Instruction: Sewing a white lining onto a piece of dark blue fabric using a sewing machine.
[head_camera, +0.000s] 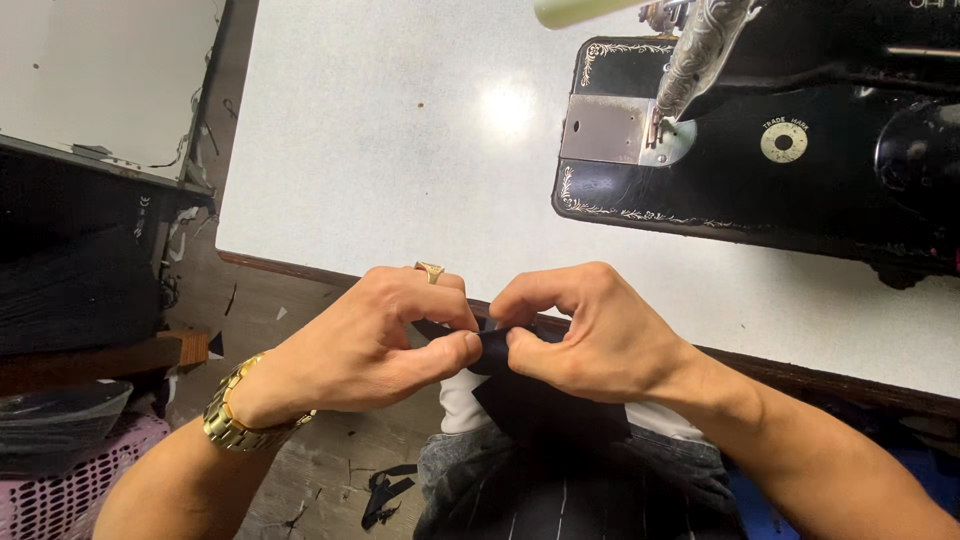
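Observation:
Both of my hands pinch one small piece of dark navy fabric (494, 345) just off the near edge of the table. My left hand (375, 340), with a gold ring and a gold wristwatch (232, 415), grips the fabric's left part between thumb and fingers. My right hand (585, 335) holds its right part, knuckles up. The two thumbs nearly touch. More dark cloth (545, 410) hangs from the hands down onto my lap, over a bit of white cloth.
A black sewing machine (800, 150) with gold trim and a metal needle plate (603, 130) stands at the far right of the white table (400, 150). A pink plastic basket (60, 480) sits at the lower left. Dark scraps (385, 492) lie on the floor.

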